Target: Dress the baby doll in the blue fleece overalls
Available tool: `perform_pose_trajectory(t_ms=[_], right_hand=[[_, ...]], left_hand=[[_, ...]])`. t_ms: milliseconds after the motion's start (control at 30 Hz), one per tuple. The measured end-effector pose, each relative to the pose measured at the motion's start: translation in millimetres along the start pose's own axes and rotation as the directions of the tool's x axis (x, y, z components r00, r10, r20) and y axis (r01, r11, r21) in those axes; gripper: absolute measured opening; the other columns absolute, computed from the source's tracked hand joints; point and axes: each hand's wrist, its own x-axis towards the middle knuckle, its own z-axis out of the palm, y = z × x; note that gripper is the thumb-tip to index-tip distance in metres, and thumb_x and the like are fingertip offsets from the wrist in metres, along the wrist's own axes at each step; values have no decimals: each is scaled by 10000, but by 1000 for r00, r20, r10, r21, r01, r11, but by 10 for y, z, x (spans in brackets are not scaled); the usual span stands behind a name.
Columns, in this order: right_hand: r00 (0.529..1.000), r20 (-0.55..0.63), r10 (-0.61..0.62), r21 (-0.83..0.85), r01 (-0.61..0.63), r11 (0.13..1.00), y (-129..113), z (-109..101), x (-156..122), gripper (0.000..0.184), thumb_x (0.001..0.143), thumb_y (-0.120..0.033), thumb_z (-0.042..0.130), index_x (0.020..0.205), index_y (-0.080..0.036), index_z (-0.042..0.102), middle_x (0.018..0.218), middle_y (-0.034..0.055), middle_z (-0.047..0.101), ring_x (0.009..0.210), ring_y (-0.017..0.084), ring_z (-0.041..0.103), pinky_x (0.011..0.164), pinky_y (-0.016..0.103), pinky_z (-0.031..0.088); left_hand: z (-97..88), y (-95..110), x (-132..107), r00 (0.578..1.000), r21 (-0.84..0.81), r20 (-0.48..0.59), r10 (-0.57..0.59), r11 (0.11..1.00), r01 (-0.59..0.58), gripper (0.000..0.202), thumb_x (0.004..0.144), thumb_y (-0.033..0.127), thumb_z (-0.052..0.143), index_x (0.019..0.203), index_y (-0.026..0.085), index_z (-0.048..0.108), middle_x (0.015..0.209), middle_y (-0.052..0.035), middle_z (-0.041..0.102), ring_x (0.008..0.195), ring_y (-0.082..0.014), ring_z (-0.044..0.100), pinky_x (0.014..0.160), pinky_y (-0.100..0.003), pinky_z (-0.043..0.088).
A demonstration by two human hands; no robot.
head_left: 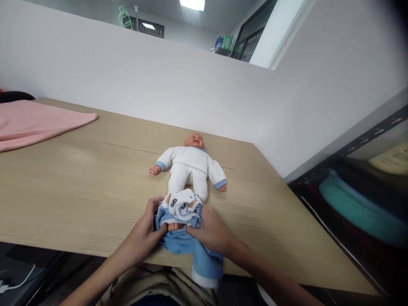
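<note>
A baby doll (191,159) in a white top with blue cuffs lies on its back on the wooden table, head toward the wall. Around its lower legs is a pair of blue baby pants (181,243) with a white elephant face on it. My left hand (149,225) grips the garment's left edge, thumb beside the doll's bare toes. On the opposite edge, my right hand (208,227) is closed on the cloth. One blue leg with a white cuff hangs over the table's front edge. Most of the doll's feet is hidden by the cloth.
A pink cloth (41,121) lies on the table (95,182) at the far left. To the right stands a dark metal shelf (347,144) with a teal folded item (357,208). A white wall (143,85) runs behind the table.
</note>
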Motion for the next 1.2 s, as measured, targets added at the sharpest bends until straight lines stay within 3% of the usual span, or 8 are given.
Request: perform_pose_trajectory(t_ms=[133,367,533,667,900,1033,1133,1200], right_hand=[[995,-80,-64,42,67,997,127,-23,95,252,824,-145,785,1064,-222,782,1051,37,840,923,265,759,892,389,603],[974,-72,-216,-32,214,976,273,-251,412,344,860,-201,817,1196,-213,743,1291,91,769,1182,305,720,1118,459,556],[993,47,-109,1,109,994,377,-431,601,562,899,-471,945,1353,-214,735,1336,109,808,1211,358,753,1130,526,586],[997,47,-63,98,58,993,541,-589,526,774,866,-611,970,1484,-247,675,1503,130,727,1400,383,670,1215,549,545],[996,86,-7,449,-32,893,914,-856,256,545,916,-681,901,1160,-221,739,1108,35,693,1072,244,684,1029,379,569],[996,18,92,640,-82,764,1037,-725,287,693,833,-761,928,1248,-244,727,1225,61,735,1127,244,702,1024,355,574],[992,-29,119,729,-61,682,1026,-604,328,630,821,-671,981,1212,-245,730,1195,51,747,1083,220,713,1006,319,582],[993,-34,110,726,-51,685,1001,-572,331,566,847,-614,983,1186,-242,726,1122,28,745,995,196,708,937,290,591]], left_hand=[[-63,-39,105,998,9,-15,56,998,-56,565,1038,333,656,1570,225,499,1593,-173,678,1489,-342,633,1256,-498,489],[-238,-92,534,997,113,-20,72,991,-69,406,1044,480,654,1316,189,734,1422,-155,788,1362,-370,700,1226,-516,519],[-428,129,807,965,70,248,-81,995,65,557,1025,700,681,1246,200,783,1361,-124,827,1320,-389,733,1181,-468,569],[-696,281,900,891,112,434,-133,989,93,552,993,659,784,1365,253,740,1431,-96,780,1347,-359,710,1157,-444,576],[-1106,532,1213,845,287,520,-127,957,-32,438,1061,660,695,1116,229,744,1128,-58,759,1116,-282,708,1034,-370,557],[-1015,694,1439,852,379,501,-153,924,-56,465,1066,683,655,1162,234,730,1116,-61,782,1065,-272,712,964,-347,545],[-769,818,1556,896,449,437,-81,882,-140,531,1070,694,627,1344,249,718,1244,-93,769,1118,-281,699,967,-360,541],[-569,919,1627,886,470,464,-10,850,-237,559,1052,678,647,1406,250,715,1310,-113,745,1193,-300,676,996,-371,529]])
